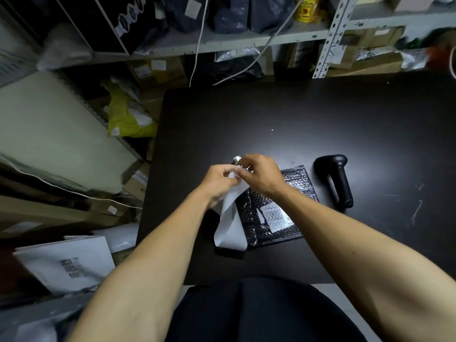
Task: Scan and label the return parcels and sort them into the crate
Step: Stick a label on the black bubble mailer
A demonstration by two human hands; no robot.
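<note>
Head view: both hands meet above the middle of the black table (320, 114); the left hand (219, 180) and the right hand (261, 176) pinch the top of a white label strip (230, 218), apparently peeling a label from its backing; the strip hangs toward the near edge, long axis near-to-far. The black bubble mailer (276, 213) lies flat just below and right of the fingers, its printed label facing up, long axis running near-left to far-right; the right hand is nearer it. The handheld scanner (336, 178) lies right of the mailer, untouched; no crate identifiable.
</note>
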